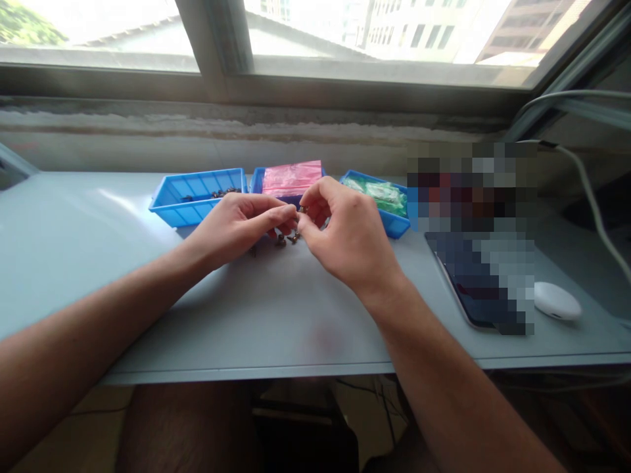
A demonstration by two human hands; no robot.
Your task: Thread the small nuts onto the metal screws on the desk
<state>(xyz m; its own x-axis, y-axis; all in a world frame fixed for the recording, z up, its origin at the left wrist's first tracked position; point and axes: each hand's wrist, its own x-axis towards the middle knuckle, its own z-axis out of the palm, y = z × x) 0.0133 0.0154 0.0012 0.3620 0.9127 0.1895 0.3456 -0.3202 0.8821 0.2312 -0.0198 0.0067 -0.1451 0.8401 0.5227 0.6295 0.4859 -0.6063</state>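
My left hand (241,226) and my right hand (348,233) meet above the table, fingertips pinched together and touching. A small brass-coloured screw-like metal piece (302,209) shows between the thumb and fingers of my right hand. My left thumb and index finger press together beside it; what they grip is hidden. Just below the fingers, several small dark screws (280,241) lie loose on the table. Behind my left hand stands a blue bin (182,213) with more small dark metal pieces (227,193) inside.
A middle blue bin (257,180) holds pink plastic bags (292,179). The right blue bin (396,226) holds green plastic bags (382,196). A phone (468,289) and a white rounded case (557,301) lie at the right, near a blurred-out patch. A window stands behind the table (236,328).
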